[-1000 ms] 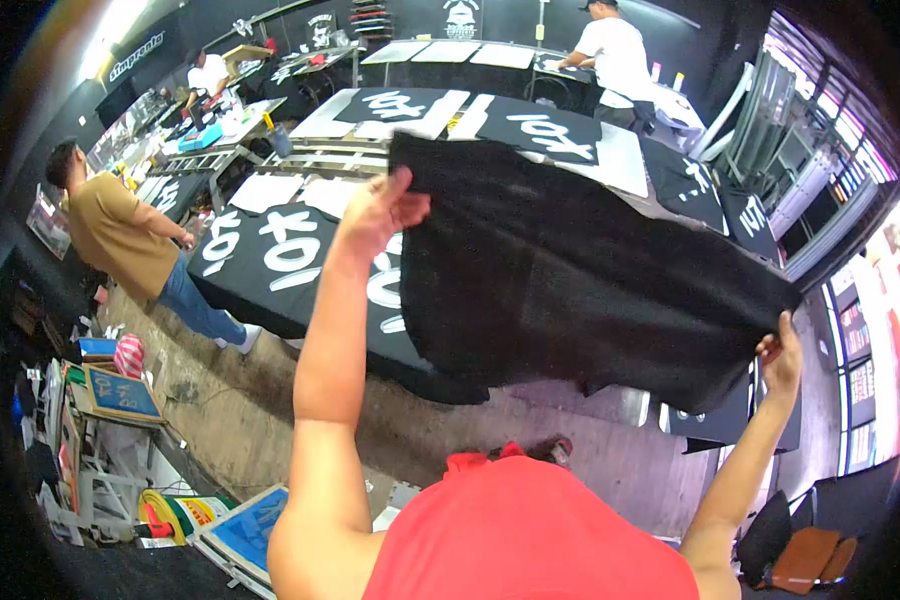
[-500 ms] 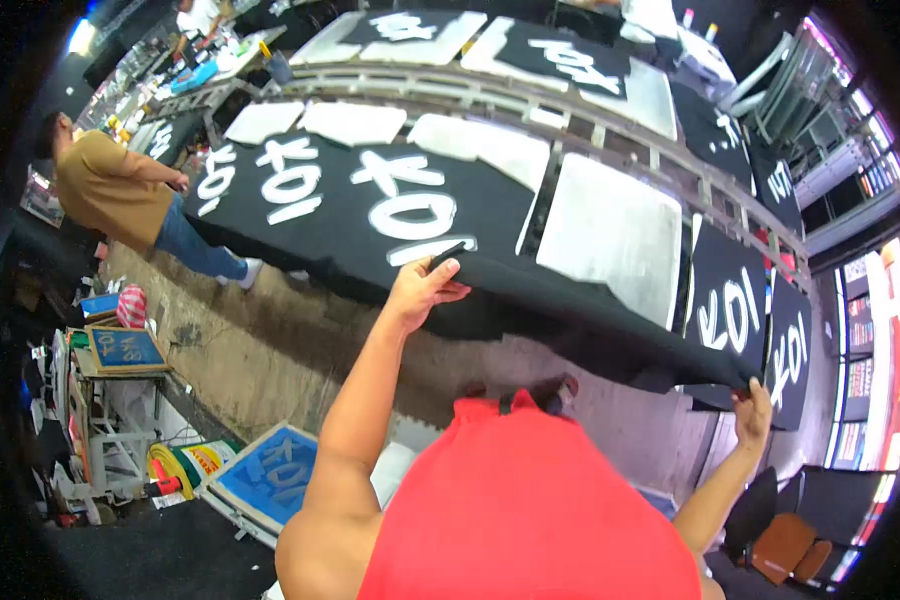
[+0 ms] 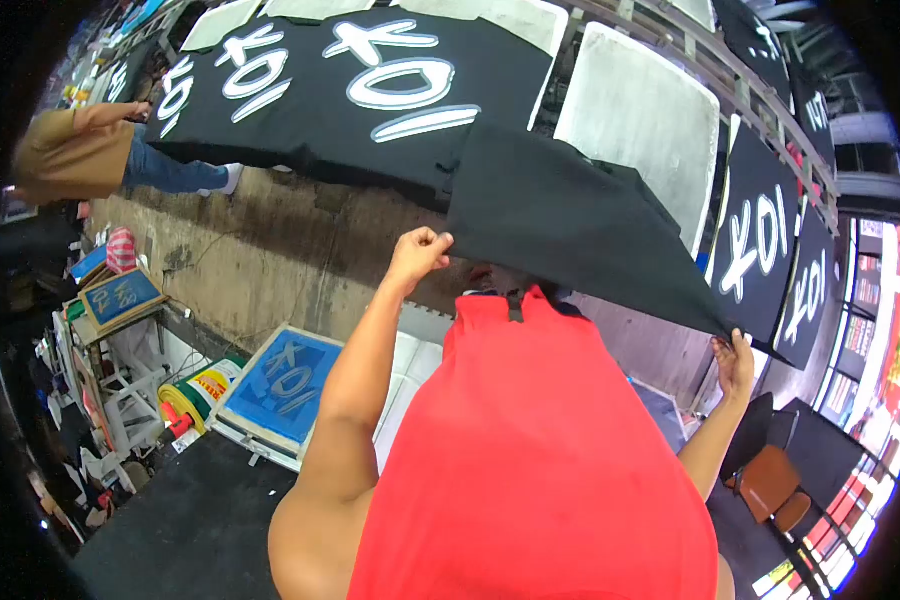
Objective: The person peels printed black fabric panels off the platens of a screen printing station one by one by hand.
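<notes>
A plain black fabric piece (image 3: 570, 210) stretches between my two hands, its far part lying over the near edge of a pale board (image 3: 640, 100). My left hand (image 3: 420, 258) pinches its near left corner beside my red shirt. At the near right corner, my right hand (image 3: 735, 365) grips the cloth between thumb and fingers. To the left, touching or overlapping the plain cloth, lies black fabric with a large white printed design (image 3: 400, 80). More printed black fabric (image 3: 755, 230) lies on boards near my right hand.
A person in a brown shirt (image 3: 75, 155) stands at the table's left end. Behind me on the left are a blue printing screen (image 3: 282, 385), a smaller framed screen (image 3: 120, 298) and a yellow-green container (image 3: 202, 390). A brown chair (image 3: 770, 482) stands at the lower right. A metal rail (image 3: 720, 75) runs behind the boards.
My view has tilted downward. My left hand has come away from the printed fabric's edge, and the plain black cloth now spreads wider between both hands. My right hand keeps its corner.
</notes>
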{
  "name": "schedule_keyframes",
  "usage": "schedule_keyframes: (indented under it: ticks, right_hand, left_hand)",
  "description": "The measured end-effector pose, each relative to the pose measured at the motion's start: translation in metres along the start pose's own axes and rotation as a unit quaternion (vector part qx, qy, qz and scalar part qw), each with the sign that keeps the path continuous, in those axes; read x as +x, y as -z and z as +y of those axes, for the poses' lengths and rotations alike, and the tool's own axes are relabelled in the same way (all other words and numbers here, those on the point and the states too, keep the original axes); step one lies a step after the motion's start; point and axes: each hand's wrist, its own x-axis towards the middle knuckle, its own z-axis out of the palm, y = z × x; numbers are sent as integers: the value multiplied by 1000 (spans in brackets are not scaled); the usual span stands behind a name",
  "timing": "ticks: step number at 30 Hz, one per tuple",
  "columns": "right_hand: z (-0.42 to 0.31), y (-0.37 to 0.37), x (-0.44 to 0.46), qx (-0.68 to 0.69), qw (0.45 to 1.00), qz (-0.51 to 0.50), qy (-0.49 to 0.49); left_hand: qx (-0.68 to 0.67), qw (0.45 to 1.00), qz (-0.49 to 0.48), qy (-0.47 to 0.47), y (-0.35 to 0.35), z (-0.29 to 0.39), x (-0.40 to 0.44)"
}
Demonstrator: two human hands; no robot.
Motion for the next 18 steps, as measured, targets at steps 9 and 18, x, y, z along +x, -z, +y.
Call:
schedule_keyframes:
  ticks: [9,18]
  right_hand:
    - [0,3,-2,-13,1000,11,-16]
    - [24,15,-2,-38,997,32,-66]
  left_hand:
    - [73,992,21,-100,0,0,10]
    - [211,890,102,-392,-15,0,-8]
